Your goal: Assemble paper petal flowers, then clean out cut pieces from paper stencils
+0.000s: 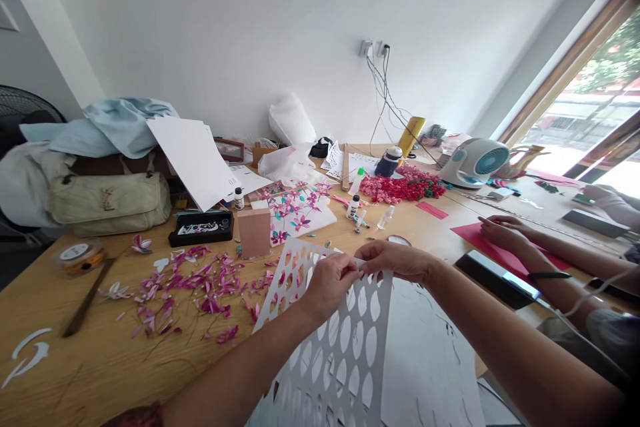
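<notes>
Paper sheet [350, 355], white and pierced with rows of pointed-oval holes, slants up from the lower middle of the view, above the near edge of the pale, wood-grained counter [30, 320]. At its upper edge the bare left hand [327, 283] has its fingers curled in, thumb and forefinger in a pinching grip on the paper. The bare right hand [395, 260] reaches in from the other side, its wrist bent and fingertips also closed on that edge, just beside the left ones. Whether anything small lies between the fingertips is hard to tell.

The sheet looks thin and matte, with narrow strips between its openings. Just to its right lies smooth white paper [430, 353] marked by fine dark strands. To the left spread loose magenta petals [210, 280] on thin stems, near an upright pinkish-brown block [254, 233]. Behind that, pink and turquoise flowers [300, 220] rest on a white board.

Farther right, another person's hands [505, 233] rest on flat red paper [475, 237]. A white-and-blue fan [473, 163] stands beyond, before a plain white wall [225, 33]; daylight enters through a wood-framed window [595, 80].
</notes>
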A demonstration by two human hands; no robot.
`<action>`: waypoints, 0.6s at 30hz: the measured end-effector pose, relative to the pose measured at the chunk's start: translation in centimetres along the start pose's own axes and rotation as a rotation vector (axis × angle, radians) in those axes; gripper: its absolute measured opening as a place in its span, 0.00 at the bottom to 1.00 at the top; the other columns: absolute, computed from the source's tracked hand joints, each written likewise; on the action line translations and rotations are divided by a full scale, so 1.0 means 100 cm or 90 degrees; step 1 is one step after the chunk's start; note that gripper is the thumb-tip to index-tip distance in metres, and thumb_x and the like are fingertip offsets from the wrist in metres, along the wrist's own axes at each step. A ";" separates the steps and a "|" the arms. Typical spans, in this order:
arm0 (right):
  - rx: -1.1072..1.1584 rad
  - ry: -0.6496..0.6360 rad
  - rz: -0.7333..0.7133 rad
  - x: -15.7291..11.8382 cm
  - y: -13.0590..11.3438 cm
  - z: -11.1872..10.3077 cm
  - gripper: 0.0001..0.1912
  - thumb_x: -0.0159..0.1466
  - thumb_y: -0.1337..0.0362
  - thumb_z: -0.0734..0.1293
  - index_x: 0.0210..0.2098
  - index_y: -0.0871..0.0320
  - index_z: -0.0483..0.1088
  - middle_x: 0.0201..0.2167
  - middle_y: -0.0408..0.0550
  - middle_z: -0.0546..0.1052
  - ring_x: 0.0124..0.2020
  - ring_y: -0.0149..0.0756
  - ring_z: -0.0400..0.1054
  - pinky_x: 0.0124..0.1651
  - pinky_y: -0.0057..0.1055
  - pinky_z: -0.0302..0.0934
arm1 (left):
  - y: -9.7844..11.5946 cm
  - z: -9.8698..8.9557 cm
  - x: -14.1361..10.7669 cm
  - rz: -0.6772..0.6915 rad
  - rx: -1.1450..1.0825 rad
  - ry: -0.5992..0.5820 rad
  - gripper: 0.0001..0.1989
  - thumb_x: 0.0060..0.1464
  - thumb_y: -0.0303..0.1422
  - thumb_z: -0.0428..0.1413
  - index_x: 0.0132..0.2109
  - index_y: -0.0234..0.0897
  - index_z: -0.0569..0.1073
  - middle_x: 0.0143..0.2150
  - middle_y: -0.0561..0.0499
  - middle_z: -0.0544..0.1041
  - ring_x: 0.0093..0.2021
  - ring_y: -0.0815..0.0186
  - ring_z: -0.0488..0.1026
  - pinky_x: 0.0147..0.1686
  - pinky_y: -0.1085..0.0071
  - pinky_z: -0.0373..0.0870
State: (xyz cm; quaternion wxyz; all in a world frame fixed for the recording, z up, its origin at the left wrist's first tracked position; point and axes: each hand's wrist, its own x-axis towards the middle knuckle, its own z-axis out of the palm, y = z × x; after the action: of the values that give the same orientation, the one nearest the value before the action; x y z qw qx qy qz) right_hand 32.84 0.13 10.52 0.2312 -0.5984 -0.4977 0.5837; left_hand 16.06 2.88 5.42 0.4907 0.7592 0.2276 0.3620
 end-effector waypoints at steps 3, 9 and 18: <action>0.015 0.012 0.000 -0.001 0.003 -0.001 0.10 0.45 0.63 0.72 0.25 0.62 0.70 0.20 0.41 0.70 0.21 0.24 0.61 0.23 0.21 0.53 | -0.004 -0.001 -0.003 0.014 -0.019 0.037 0.07 0.48 0.28 0.53 0.25 0.35 0.65 0.23 0.56 0.63 0.26 0.72 0.60 0.29 0.76 0.56; 0.017 0.039 0.005 -0.003 0.008 0.002 0.12 0.45 0.61 0.72 0.24 0.62 0.70 0.19 0.41 0.70 0.20 0.24 0.60 0.22 0.22 0.50 | -0.011 -0.003 -0.009 0.045 -0.014 0.063 0.07 0.50 0.30 0.53 0.25 0.35 0.65 0.23 0.56 0.63 0.26 0.72 0.60 0.28 0.76 0.56; 0.032 0.096 -0.008 -0.009 0.013 0.016 0.12 0.45 0.60 0.72 0.21 0.61 0.68 0.17 0.39 0.68 0.19 0.24 0.59 0.21 0.22 0.49 | -0.005 -0.004 -0.008 -0.022 -0.111 0.133 0.08 0.48 0.30 0.53 0.23 0.35 0.63 0.22 0.56 0.61 0.25 0.72 0.57 0.26 0.76 0.55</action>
State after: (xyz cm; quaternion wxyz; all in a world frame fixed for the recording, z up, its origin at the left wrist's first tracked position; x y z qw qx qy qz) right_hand 31.90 -1.64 9.46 0.2867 -0.6315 -0.4681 0.5476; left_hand 15.30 2.78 4.79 0.5347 0.6680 0.2583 0.4485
